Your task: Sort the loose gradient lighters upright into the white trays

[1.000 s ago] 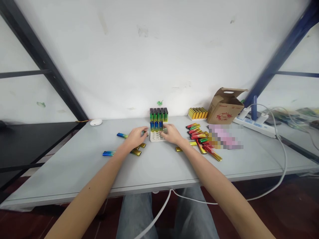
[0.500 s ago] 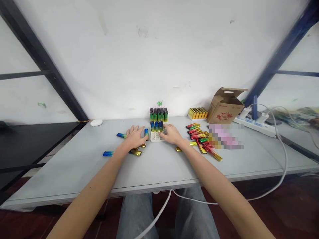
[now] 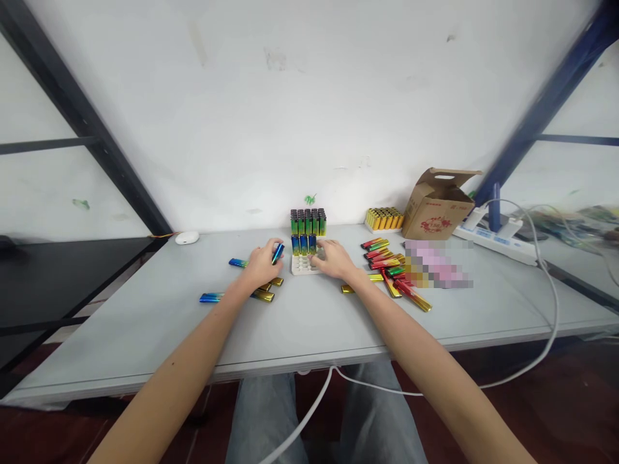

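Observation:
My left hand (image 3: 261, 263) has its fingers closed around a blue lighter (image 3: 277, 253), which is tilted and raised a little over the table. Just to the right is a white tray (image 3: 300, 270) with rows of holes. Several blue-and-gold lighters (image 3: 304, 245) stand upright along its back row. My right hand (image 3: 334, 259) rests on the tray's right side, thumb over the front holes and fingers towards the back, gripping it. Under and beside my left hand lie more loose lighters, among them a blue one (image 3: 211, 298) and a gold-ended one (image 3: 264, 296).
Behind the tray stands a block of green lighters (image 3: 308, 223). To the right are a pile of red and green lighters (image 3: 387, 258), a tray of yellow lighters (image 3: 385, 220), a cardboard box (image 3: 435, 209) and a power strip (image 3: 498, 243). A white case (image 3: 187, 238) sits at the left.
My left hand has closed on the blue lighter that lay by its fingertips and lifted it, tilting it. My right hand has stayed on the tray.

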A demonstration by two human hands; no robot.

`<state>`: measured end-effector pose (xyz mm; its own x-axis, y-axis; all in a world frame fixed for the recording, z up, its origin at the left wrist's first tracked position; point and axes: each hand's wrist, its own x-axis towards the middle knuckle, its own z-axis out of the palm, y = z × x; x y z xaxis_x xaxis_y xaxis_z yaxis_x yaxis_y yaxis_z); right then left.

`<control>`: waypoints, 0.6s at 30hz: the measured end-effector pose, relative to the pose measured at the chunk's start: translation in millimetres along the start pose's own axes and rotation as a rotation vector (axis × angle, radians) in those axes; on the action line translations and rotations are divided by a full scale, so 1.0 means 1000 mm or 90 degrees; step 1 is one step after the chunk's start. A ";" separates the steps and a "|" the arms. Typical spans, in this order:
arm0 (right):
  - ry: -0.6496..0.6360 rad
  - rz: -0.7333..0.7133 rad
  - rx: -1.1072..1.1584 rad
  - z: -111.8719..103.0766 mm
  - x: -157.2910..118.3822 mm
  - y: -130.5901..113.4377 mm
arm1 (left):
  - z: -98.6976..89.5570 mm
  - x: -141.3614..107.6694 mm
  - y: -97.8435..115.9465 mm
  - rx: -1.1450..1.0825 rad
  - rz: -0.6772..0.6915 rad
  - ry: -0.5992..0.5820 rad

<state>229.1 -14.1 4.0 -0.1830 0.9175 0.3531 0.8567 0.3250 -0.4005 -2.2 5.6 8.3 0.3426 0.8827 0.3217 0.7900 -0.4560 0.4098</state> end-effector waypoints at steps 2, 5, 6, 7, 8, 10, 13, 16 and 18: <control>0.020 0.011 0.027 -0.004 0.001 0.003 | -0.001 0.000 0.001 -0.039 -0.006 0.033; 0.128 0.055 0.104 -0.014 0.002 0.009 | -0.006 -0.001 0.003 -0.088 -0.009 0.096; 0.186 0.063 0.132 -0.018 0.002 0.010 | -0.008 -0.001 0.005 -0.100 -0.007 0.115; 0.244 0.057 0.160 -0.022 0.001 0.010 | -0.010 -0.002 0.008 -0.110 -0.004 0.130; 0.294 0.036 0.188 -0.026 0.000 0.009 | -0.011 -0.002 0.010 -0.119 0.001 0.140; 0.341 -0.034 0.245 -0.031 -0.003 0.003 | -0.013 -0.005 0.016 -0.139 0.019 0.136; 0.281 -0.115 0.315 -0.035 -0.008 -0.013 | -0.013 -0.009 0.023 -0.168 0.063 0.092; 0.184 -0.126 0.333 -0.032 -0.010 -0.027 | -0.010 -0.012 0.030 -0.173 0.104 0.047; 0.137 -0.139 0.339 -0.027 -0.009 -0.031 | -0.009 -0.014 0.033 -0.169 0.125 0.023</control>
<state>217.6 -39.1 36.2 -0.1785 0.7678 0.6153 0.4414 0.6214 -0.6474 14.2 -22.7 24.8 0.4537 0.7726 0.4442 0.5492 -0.6349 0.5434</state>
